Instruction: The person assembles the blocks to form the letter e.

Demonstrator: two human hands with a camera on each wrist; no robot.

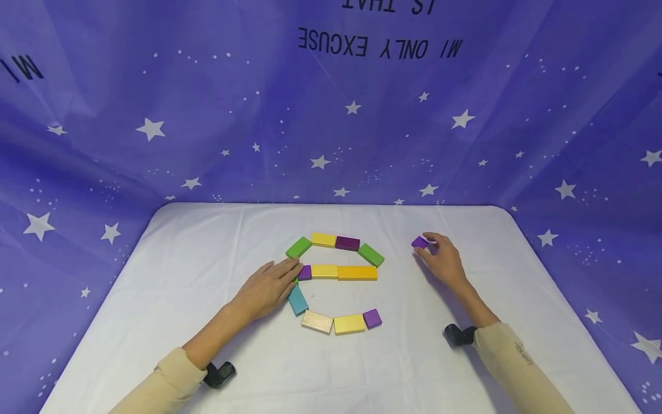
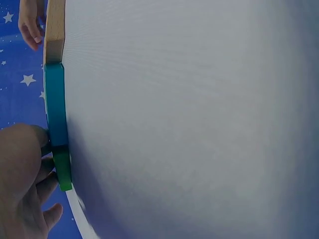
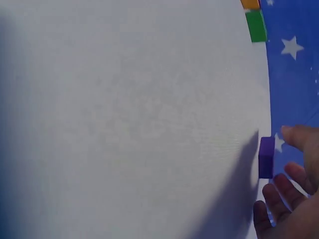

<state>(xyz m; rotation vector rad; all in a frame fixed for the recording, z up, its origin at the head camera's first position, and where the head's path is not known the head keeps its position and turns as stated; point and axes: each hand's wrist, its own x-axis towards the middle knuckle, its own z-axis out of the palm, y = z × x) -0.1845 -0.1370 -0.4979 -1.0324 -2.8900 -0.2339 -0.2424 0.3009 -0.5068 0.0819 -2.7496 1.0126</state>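
My left hand (image 1: 266, 289) lies palm down at the left side of a curved arrangement of blocks, fingers extended over a green block (image 2: 62, 169) mostly hidden in the head view. Its fingertips are beside a small purple block (image 1: 306, 272), just above the blue block (image 1: 297, 300). Off to the right, my right hand (image 1: 443, 261) has its thumb and fingers spread around another purple block (image 1: 419, 242) on the table. In the right wrist view a gap shows between the thumb and this purple block (image 3: 266, 157).
Green (image 1: 299, 248), yellow (image 1: 323, 240) and dark purple (image 1: 347, 244) blocks form the top curve, with another green block (image 1: 371, 255). An orange block (image 1: 357, 273) ends the middle bar. Wooden (image 1: 317, 322), yellow (image 1: 349, 324) and purple (image 1: 372, 318) blocks line the bottom. Starry curtains (image 1: 320, 132) surround the white table.
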